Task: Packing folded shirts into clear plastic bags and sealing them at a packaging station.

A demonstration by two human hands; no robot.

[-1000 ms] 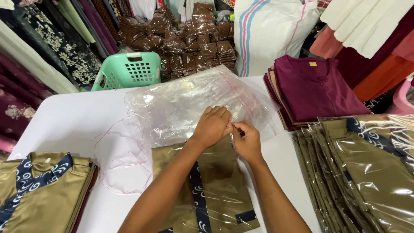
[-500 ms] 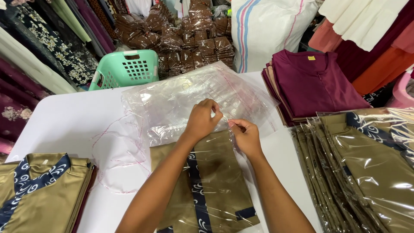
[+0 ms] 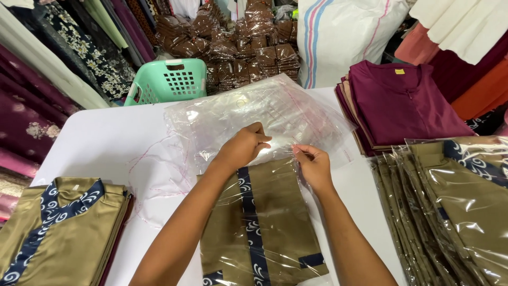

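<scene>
A folded olive-gold garment with a navy patterned stripe [image 3: 264, 222] lies on the white table [image 3: 106, 143] inside a clear plastic bag [image 3: 233, 212]. My left hand [image 3: 244, 145] pinches the bag's upper edge at its middle. A little to the right, my right hand [image 3: 313, 165] grips the same edge between thumb and fingers. Just beyond both hands lies a pile of empty clear bags with red-edged flaps [image 3: 254, 114].
Unbagged olive garments [image 3: 58, 228] are stacked at the near left. Several bagged ones [image 3: 450, 206] overlap at the right. Folded maroon shirts [image 3: 402, 100] sit at the far right. Behind the table are a green basket [image 3: 172, 79], a white sack [image 3: 344, 37] and brown packed bundles [image 3: 238, 42].
The bagged garment has slid toward me, showing more of its length. My hands have moved slightly apart along the bag's top edge.
</scene>
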